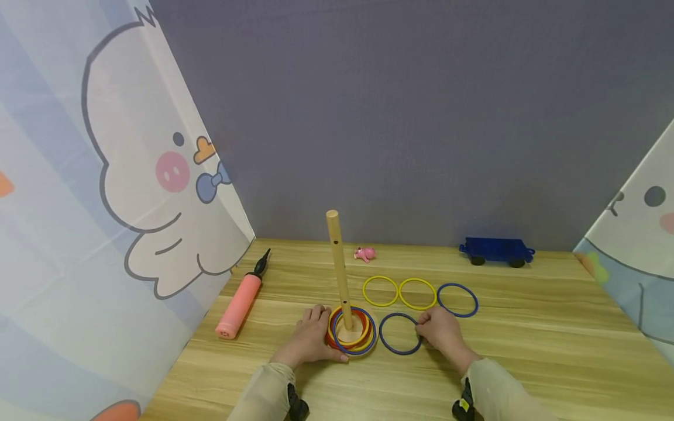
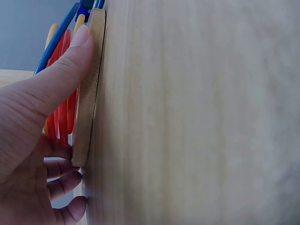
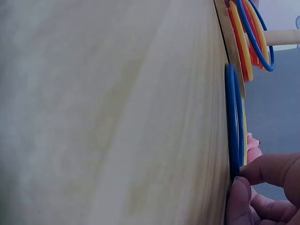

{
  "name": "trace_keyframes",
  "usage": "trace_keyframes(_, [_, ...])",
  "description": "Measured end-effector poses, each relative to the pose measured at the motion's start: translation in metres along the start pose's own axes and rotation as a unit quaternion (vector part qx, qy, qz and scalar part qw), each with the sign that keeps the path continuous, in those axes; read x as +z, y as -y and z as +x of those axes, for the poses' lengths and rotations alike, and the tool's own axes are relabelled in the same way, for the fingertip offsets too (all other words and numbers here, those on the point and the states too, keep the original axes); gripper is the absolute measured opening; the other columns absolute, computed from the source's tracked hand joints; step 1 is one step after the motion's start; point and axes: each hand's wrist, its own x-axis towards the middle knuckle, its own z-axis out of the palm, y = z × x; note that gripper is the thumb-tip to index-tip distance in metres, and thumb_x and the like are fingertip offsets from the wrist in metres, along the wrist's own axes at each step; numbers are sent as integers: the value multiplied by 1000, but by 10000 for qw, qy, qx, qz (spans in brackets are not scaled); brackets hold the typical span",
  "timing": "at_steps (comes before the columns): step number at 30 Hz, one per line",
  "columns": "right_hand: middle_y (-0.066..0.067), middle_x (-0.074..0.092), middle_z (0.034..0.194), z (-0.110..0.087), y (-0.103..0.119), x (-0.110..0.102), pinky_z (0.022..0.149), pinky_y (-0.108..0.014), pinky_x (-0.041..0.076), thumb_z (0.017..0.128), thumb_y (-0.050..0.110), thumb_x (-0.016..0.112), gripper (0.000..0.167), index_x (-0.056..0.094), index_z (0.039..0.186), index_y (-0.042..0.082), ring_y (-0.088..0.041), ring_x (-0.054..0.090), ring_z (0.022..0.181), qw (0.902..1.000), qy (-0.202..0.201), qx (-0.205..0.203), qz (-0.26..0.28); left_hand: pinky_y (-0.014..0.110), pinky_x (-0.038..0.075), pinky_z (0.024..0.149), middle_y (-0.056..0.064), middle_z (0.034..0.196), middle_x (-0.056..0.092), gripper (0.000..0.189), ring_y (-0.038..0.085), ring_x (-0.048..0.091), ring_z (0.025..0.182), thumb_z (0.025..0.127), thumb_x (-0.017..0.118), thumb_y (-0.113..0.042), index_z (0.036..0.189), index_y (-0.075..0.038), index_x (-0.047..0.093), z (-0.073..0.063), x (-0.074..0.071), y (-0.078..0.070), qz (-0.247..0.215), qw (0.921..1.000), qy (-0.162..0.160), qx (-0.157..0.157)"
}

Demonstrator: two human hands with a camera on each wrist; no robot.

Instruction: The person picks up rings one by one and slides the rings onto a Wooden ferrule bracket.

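Observation:
A wooden peg rises from a round wooden base, with several red, yellow and blue rings stacked loosely around its foot. My left hand grips the base from the left, its thumb along the near edge and its fingers curled round the far side. To the right of the base, a dark blue ring lies almost flat on the table. Its right rim is pinched between the thumb and forefinger of my right hand.
Behind my right hand lie two yellow rings and another blue ring. A small pink toy and a blue wheeled wagon stand near the grey back wall. The pink hand pump lies at the left.

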Motion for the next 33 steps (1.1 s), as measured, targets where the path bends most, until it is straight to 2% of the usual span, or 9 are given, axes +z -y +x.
trace_keyframes(5, [3, 58, 61, -2, 1, -1, 49, -28, 43, 75, 4, 73, 11, 68, 67, 9, -13, 52, 52, 9992, -54, -154, -353, 56, 35, 97, 16, 134, 41, 116, 35, 36, 123, 59, 83, -66, 143, 2, 41, 0, 0, -1, 7, 10000, -14, 4])
trace_keyframes(11, [4, 57, 59, -3, 1, -1, 50, -29, 42, 75, 6, 73, 13, 67, 64, 10, -13, 50, 52, 9989, -46, -294, -374, 56, 35, 97, 16, 135, 41, 116, 35, 36, 123, 60, 82, -67, 143, 2, 41, 0, 0, -1, 15, 10000, -8, 9])
trace_keyframes(25, [1, 59, 65, -7, -6, -3, 50, -30, 42, 79, 4, 72, 7, 67, 74, 7, -15, 53, 54, 9990, 134, -54, 418, 56, 36, 96, 16, 134, 41, 115, 35, 36, 122, 60, 83, -66, 142, 3, 41, -1, -1, -2, 4, 10000, -15, 20])
trace_keyframes(33, [-3, 60, 66, -12, -7, -5, 53, -31, 49, 80, 1, 71, 5, 67, 77, 3, -17, 58, 56, 9946, 290, 153, 987, 56, 36, 96, 16, 133, 41, 116, 34, 36, 122, 60, 83, -66, 142, 4, 41, -2, -2, -2, 20, 10000, -16, 31])
